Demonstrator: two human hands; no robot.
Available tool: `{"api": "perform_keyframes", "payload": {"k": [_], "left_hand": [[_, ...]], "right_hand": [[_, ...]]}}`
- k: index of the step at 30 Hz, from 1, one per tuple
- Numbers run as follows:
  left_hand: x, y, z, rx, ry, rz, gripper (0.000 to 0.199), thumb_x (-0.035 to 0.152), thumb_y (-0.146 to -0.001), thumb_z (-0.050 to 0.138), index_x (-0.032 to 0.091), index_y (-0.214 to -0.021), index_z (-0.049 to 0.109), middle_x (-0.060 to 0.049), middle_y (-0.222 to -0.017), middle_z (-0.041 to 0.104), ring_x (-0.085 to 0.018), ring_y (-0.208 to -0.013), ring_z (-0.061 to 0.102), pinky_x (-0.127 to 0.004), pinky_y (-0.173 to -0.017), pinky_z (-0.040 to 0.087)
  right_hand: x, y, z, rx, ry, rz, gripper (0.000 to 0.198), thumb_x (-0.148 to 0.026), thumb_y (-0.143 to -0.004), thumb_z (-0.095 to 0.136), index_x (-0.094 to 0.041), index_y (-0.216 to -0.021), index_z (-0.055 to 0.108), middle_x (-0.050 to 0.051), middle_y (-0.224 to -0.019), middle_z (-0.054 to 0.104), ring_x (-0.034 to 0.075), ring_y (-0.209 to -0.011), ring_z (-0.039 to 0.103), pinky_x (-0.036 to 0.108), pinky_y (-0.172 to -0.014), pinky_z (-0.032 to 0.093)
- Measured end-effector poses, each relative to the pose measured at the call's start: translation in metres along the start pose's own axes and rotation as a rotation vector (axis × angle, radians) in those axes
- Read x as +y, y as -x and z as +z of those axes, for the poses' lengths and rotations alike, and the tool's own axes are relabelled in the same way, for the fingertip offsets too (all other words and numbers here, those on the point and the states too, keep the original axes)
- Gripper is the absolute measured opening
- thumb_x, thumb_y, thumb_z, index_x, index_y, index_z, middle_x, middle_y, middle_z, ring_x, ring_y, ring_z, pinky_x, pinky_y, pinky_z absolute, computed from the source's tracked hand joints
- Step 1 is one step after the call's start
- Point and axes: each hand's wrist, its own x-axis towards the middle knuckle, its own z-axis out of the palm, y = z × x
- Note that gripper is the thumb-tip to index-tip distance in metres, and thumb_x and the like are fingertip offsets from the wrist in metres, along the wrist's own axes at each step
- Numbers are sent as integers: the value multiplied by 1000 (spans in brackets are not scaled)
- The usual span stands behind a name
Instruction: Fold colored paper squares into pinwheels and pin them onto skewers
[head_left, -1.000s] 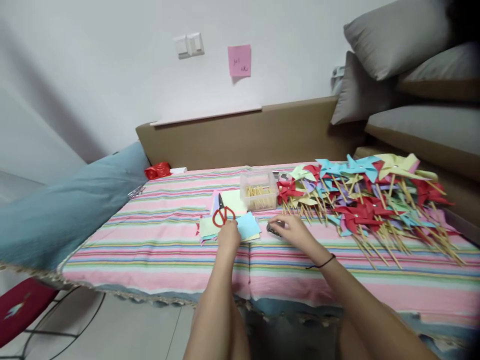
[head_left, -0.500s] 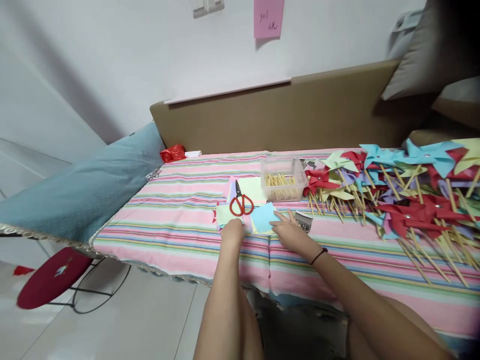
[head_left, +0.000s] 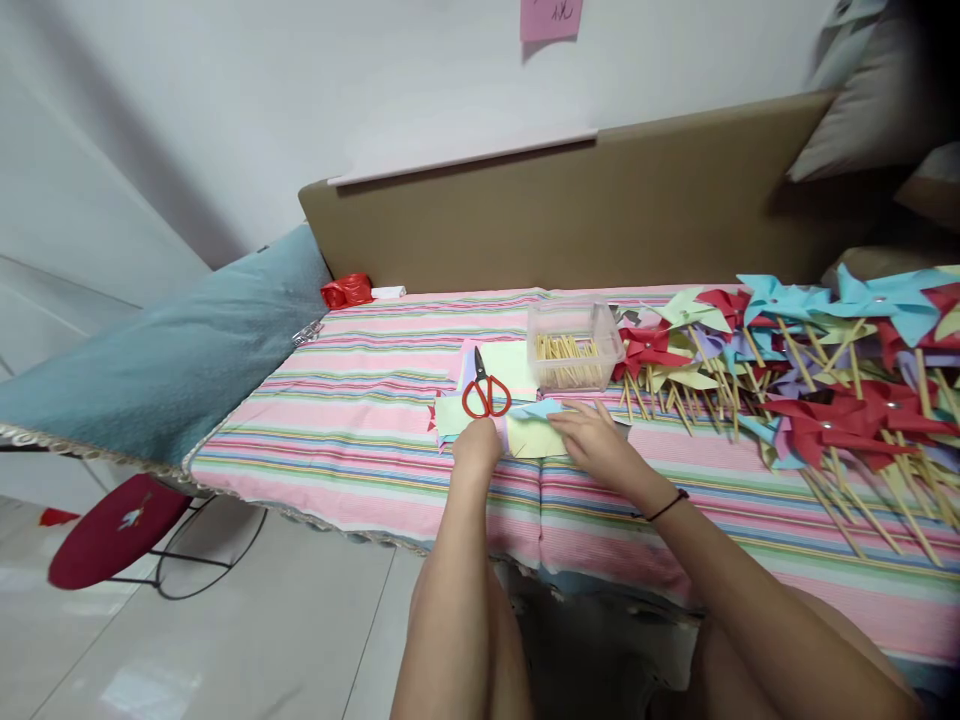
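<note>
A light blue sheet of paper is tilted up off a pale yellow sheet. My right hand has its fingers at the blue sheet's right edge, pinching it. Just left of that paper, my left hand is closed with the knuckles up; its fingertips are hidden, so what it holds cannot be made out. Red-handled scissors lie on paper sheets right beyond my left hand, blades pointing away. Pale green paper rests beside that hand.
A clear plastic box of short wooden sticks stands behind the papers. Many finished paper pinwheels on sticks are heaped at the right. A red bag lies at the far left corner of the striped cover. A red stool is below left.
The blue sheet, flat before, is now lifted and tilted by my right hand, baring the yellow sheet below. My left hand has moved slightly right. The view has shifted a little.
</note>
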Motion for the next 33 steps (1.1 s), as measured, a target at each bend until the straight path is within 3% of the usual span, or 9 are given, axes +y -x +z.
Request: {"api": "perform_keyframes", "payload": {"k": [5,8,11,13,16,21,25,29,33], "left_hand": [[-1,-10,5,-11,80,131,35,33,-88,55,17,-119,55,-10,-120,57,-22,-101,59,-43,-83,52],[9,-9,15,-43,87,253,34,33,-89,54,17,-119,55,-10,-120,57,-21,-100,59,-43,-83,52],[26,-2,31,-92,15,323,41,34,-88,55,20,-126,52,-12,-136,49,-27,-122,49,-46,-100,41],[36,3,42,-118,-51,317,64,41,-81,61,20,-138,41,-14,-152,30,-35,-139,24,-47,-111,24],[44,3,55,-131,-138,296,85,50,-77,61,18,-147,25,-15,-157,9,-40,-142,3,-50,-114,12],[41,-8,67,-56,-255,275,83,50,-81,55,17,-149,20,-16,-157,9,-41,-142,7,-51,-112,16],[40,-19,79,61,-324,308,78,41,-84,54,14,-149,19,-15,-158,8,-35,-144,3,-48,-114,12],[38,-29,87,56,-349,319,75,42,-86,51,11,-148,22,-18,-156,16,-33,-143,11,-46,-113,21],[34,-36,88,27,-319,314,74,44,-87,46,9,-148,21,-18,-156,11,-35,-143,7,-48,-113,19]], "right_hand": [[11,7,-25,311,-158,-37,38,-14,-85,42,-18,-112,69,7,-120,67,28,-123,46,52,-105,35],[13,15,-34,463,-240,-57,36,-15,-85,45,-19,-113,68,8,-118,68,28,-120,47,52,-101,40],[14,24,-40,542,-260,-65,35,-16,-86,47,-20,-114,67,8,-119,67,28,-120,48,53,-100,40],[14,29,-43,569,-257,-81,34,-16,-86,48,-20,-113,67,8,-119,67,27,-119,49,52,-100,41],[17,37,-47,586,-249,-94,32,-16,-86,49,-19,-112,68,9,-117,68,27,-117,50,51,-99,42],[22,46,-50,599,-247,-68,31,-18,-86,49,-20,-111,69,9,-115,69,28,-116,52,54,-98,43],[26,48,-50,626,-219,-94,30,-17,-86,50,-16,-109,69,12,-112,70,29,-112,53,54,-95,45],[29,48,-49,628,-195,-107,30,-14,-85,51,-16,-109,68,11,-113,69,28,-112,53,52,-95,45],[32,47,-47,609,-171,-106,30,-13,-85,51,-15,-110,67,11,-115,69,29,-111,53,53,-96,44]]}}
